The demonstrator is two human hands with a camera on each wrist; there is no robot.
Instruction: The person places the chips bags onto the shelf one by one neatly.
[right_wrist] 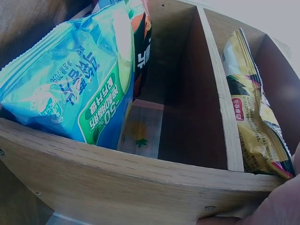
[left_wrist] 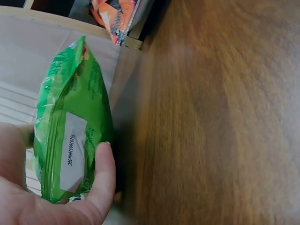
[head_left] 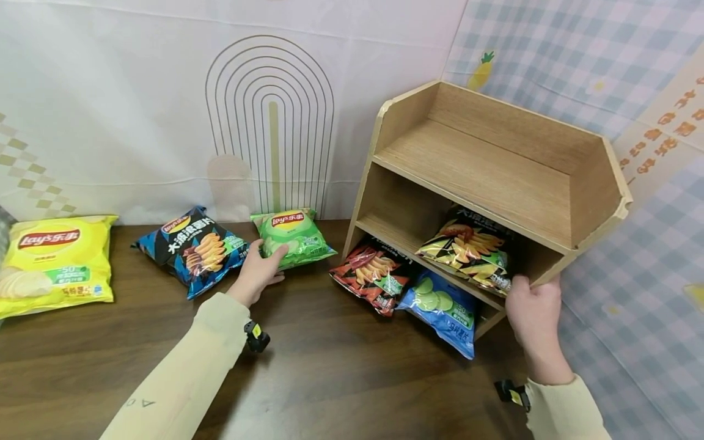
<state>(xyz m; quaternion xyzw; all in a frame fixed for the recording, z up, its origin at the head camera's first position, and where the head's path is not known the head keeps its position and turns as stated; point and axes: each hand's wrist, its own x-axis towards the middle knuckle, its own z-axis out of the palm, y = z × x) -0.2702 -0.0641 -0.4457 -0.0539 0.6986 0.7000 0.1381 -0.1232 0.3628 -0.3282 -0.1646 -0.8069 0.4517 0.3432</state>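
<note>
Yellow bag [head_left: 57, 263]: at the far left we see it on the surface [head_left: 330, 379], well apart from the rest, its printed front turned up.
Black-and-blue bag [head_left: 195, 250]: it lies askew near the backdrop [head_left: 137, 122], just beside the reaching arm and outside any grip.
Left hand [head_left: 257, 272]: we see its grip closed on the green bag, thumb on one face and fingers on the other, likely because a pinch suits such a puffy packet.
Green bag [head_left: 299, 238]: it is near the backdrop, left of the shelf [head_left: 473, 159]; we cannot tell whether its underside touches the surface.
Red-and-black bag [head_left: 371, 275]: it sits in the lower compartment, at the left, sticking out in front.
Light blue bag [head_left: 442, 311]: beside it in that compartment, it also juts forward, perhaps too bulky to slip fully back.
Gold-and-black bag [head_left: 470, 244]: it leans in the middle compartment, toward the right.
Right hand [head_left: 533, 311]: its grip is curled round the shelf's right side panel, we judge to steady it.
</note>
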